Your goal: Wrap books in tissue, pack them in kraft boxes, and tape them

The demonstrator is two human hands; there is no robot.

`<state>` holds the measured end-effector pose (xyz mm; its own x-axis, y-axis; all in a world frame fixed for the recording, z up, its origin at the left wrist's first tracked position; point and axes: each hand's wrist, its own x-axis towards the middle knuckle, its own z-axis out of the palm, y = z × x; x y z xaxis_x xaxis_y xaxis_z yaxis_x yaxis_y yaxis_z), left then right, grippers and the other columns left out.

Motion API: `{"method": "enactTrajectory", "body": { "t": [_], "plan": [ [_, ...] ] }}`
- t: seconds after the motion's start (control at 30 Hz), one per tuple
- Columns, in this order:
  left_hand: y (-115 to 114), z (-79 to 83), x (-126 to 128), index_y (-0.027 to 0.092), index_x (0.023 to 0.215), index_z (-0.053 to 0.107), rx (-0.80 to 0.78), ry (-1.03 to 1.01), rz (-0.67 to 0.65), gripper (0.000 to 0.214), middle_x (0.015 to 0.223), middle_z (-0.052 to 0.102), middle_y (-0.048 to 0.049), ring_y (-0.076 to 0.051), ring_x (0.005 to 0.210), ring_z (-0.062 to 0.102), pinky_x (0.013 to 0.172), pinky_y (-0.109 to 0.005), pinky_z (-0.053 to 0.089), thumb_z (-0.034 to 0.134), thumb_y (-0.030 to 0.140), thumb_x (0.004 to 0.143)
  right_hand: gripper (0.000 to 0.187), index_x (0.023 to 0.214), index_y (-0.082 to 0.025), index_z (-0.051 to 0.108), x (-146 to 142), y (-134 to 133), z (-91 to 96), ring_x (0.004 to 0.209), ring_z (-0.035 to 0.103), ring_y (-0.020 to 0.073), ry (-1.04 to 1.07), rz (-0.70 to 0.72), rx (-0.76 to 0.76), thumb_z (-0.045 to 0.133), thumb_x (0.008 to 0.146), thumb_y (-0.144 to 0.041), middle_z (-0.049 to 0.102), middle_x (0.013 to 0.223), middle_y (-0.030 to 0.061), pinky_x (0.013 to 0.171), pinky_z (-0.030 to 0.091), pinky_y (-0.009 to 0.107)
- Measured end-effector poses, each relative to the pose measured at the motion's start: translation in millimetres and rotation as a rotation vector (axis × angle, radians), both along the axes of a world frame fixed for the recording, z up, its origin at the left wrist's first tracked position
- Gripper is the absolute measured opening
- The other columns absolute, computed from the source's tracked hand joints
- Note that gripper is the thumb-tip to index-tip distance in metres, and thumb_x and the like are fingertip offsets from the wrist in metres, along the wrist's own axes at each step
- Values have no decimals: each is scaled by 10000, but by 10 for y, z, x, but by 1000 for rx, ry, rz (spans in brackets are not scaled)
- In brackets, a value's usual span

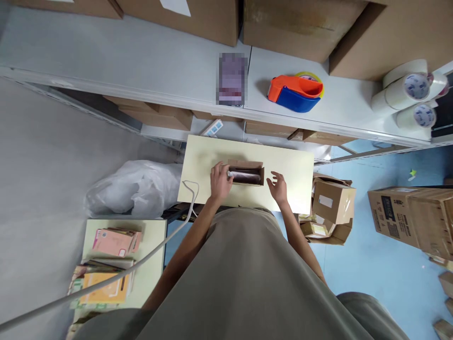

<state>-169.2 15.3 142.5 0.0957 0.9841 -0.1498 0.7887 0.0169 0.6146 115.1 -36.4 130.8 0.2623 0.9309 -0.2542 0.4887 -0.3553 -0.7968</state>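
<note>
A small open cardboard box lies on the pale yellow table, its opening facing up. Inside it is something dark with a whitish, shiny strip along it; its kind I cannot make out. My left hand is closed around the box's left end, its thumb near the opening. Off the box's right end, my right hand hovers with bent fingers apart and nothing between them.
An orange-and-blue tape dispenser and rolls of clear tape sit on the shelf ahead. A grey cable crosses at left, near a plastic bag. Cartons stand right of the table.
</note>
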Motion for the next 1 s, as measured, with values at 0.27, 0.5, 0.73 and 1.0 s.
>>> {"method": "enactTrajectory", "body": {
  "t": [0.27, 0.5, 0.73, 1.0],
  "plan": [
    [-253, -70, -57, 215, 1614, 420, -96, -182, 88, 725, 1519, 634, -183, -327, 1370, 666, 1192, -497, 535, 732, 280, 962, 472, 1365, -208, 673, -203, 19, 88, 1072, 784, 286, 164, 101, 16, 626, 1010, -514, 767, 1353, 173, 918, 692, 476],
    [-253, -116, 83, 143, 1616, 435, -35, -112, 97, 882, 1702, 462, -285, -435, 1616, 419, 1312, -597, 381, 842, 477, 909, 381, 1306, -240, 748, -347, 67, 78, 1073, 804, 267, 93, 317, -96, 760, 940, -344, 843, 1144, 86, 1043, 655, 477],
    [-252, -246, -62, 196, 1597, 469, -158, -221, 161, 688, 1531, 660, -206, -335, 1427, 657, 1225, -503, 506, 706, 453, 1004, 316, 1243, -246, 811, -312, 79, 7, 1123, 800, 281, 18, 360, -83, 788, 930, -281, 828, 1283, 99, 1069, 646, 481],
    [-204, -471, -138, 118, 1628, 399, -342, -301, 425, 746, 1408, 709, -273, -402, 1394, 671, 1109, -610, 568, 636, 489, 1025, 156, 882, -281, 859, -306, 14, 46, 1316, 713, 332, 1, 485, -74, 760, 988, -339, 835, 1225, 89, 1096, 615, 497]
  ]
}}
